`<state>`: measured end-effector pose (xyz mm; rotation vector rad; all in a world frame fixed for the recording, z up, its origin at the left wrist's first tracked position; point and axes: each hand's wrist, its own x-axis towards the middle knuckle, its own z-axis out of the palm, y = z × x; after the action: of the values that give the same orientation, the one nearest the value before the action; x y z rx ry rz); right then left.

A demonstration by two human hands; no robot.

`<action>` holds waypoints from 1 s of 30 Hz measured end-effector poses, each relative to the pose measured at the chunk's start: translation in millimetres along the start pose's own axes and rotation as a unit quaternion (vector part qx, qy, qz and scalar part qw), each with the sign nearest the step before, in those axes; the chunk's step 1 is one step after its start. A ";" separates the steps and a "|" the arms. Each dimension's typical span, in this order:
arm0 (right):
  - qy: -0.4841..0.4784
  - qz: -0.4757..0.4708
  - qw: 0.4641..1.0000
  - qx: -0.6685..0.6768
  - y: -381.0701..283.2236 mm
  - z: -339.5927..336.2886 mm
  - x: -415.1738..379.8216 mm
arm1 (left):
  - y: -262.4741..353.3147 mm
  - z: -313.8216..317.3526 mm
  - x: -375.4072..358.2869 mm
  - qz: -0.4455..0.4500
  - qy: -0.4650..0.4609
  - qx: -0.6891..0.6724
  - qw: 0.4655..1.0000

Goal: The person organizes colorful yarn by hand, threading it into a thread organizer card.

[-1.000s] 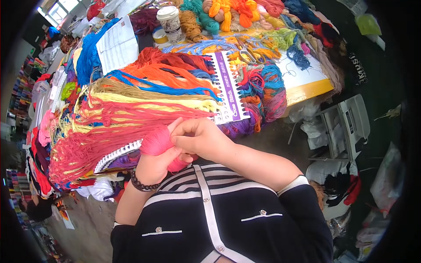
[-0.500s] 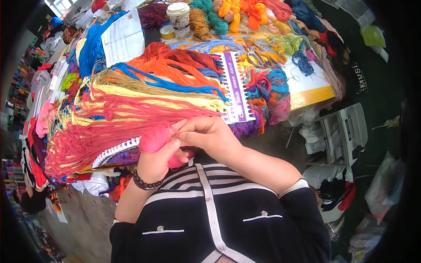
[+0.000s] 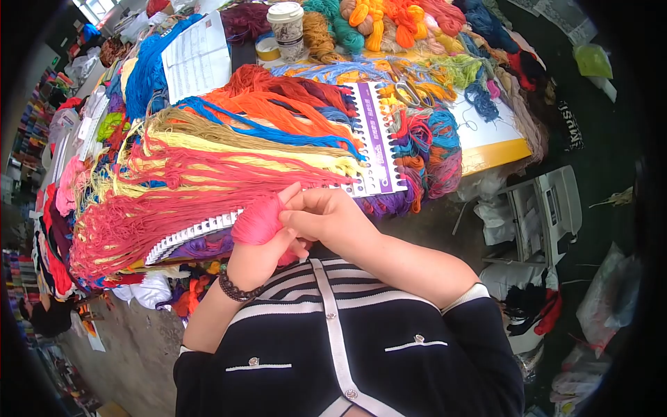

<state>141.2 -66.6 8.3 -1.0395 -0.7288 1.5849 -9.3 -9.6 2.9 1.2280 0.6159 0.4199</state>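
A pink skein of embroidery thread is wrapped over my left hand, which is closed around it in front of my chest. My right hand pinches at the skein's right side, thumb and forefinger together; the bit of thread between them is too small to make out. Just beyond my hands lies a white and purple punched thread card, with notches along both edges. Bundles of deep pink thread run from its near left edge across the table, beside pale yellow, brown, blue and orange ones.
A lidded paper cup and a roll of tape stand at the back. Scissors lie on threads beyond the card. A printed sheet rests at the back left. At the right, a white frame-like stand is beside the table.
My left hand and the pink skein have turned and shifted slightly to the right and up. My right fingers now press closer against the skein.
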 end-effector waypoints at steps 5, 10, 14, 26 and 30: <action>0.001 0.019 0.998 0.053 5.1 -3.4 2.8 | -3.4 -0.8 1.3 0.018 -0.008 0.068 0.997; 0.004 0.012 0.995 0.098 2.2 -2.0 1.4 | -0.6 -6.5 -1.9 0.002 -0.011 -0.025 1.000; -0.008 -0.043 0.995 0.090 6.4 -2.3 2.4 | -6.9 -9.7 -0.3 0.029 0.001 -0.056 0.998; -0.066 -0.170 0.924 0.335 -59.2 -101.1 -59.7 | 21.3 -118.9 -37.4 0.140 0.069 -0.498 0.853; 0.143 -0.167 0.961 0.169 -64.6 -177.0 -99.0 | 24.2 -216.9 -78.3 0.181 0.183 -0.416 0.872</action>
<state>334.8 -155.1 12.2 -0.8187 -0.3916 1.1843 -207.8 110.2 -2.7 0.4144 0.4334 1.1234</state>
